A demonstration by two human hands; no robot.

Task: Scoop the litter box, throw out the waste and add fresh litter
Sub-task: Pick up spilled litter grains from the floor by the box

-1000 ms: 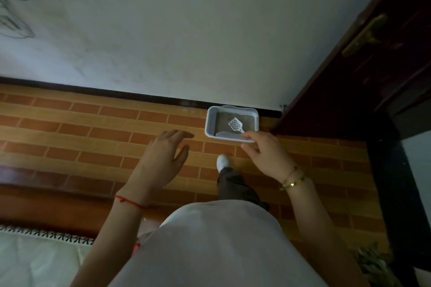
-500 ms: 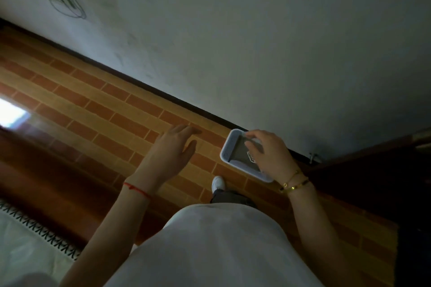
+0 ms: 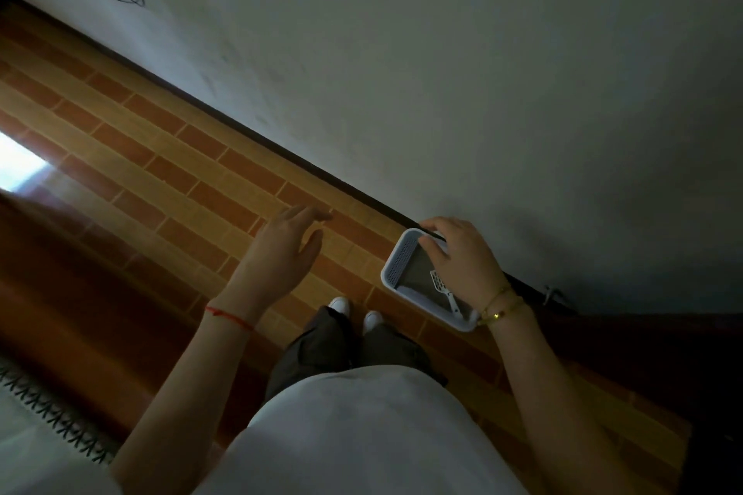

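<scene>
A small white litter box (image 3: pixel 398 262) with dark grey litter stands on the brick-pattern floor against the wall, at the right of the head view. A white slotted scoop (image 3: pixel 440 285) lies inside it, handle towards the near right corner. My right hand (image 3: pixel 462 259) is stretched out over the box, fingers loosely bent, and hides the box's far right part; it holds nothing that I can see. My left hand (image 3: pixel 281 253) hovers over the floor to the left of the box, fingers straight and spread, with nothing in it.
A pale wall (image 3: pixel 442 72) with a dark baseboard runs diagonally behind the box. Dark wooden furniture or a door (image 3: pixel 643 354) is at the right. A white rug with a black edge pattern (image 3: pixel 48 426) lies at the lower left. My white shoes (image 3: pixel 339 305) stand just left of the box.
The view has tilted and swung left, so the door has dropped out of sight. My right hand has moved from the box's near rim to over the box. My feet now stand side by side.
</scene>
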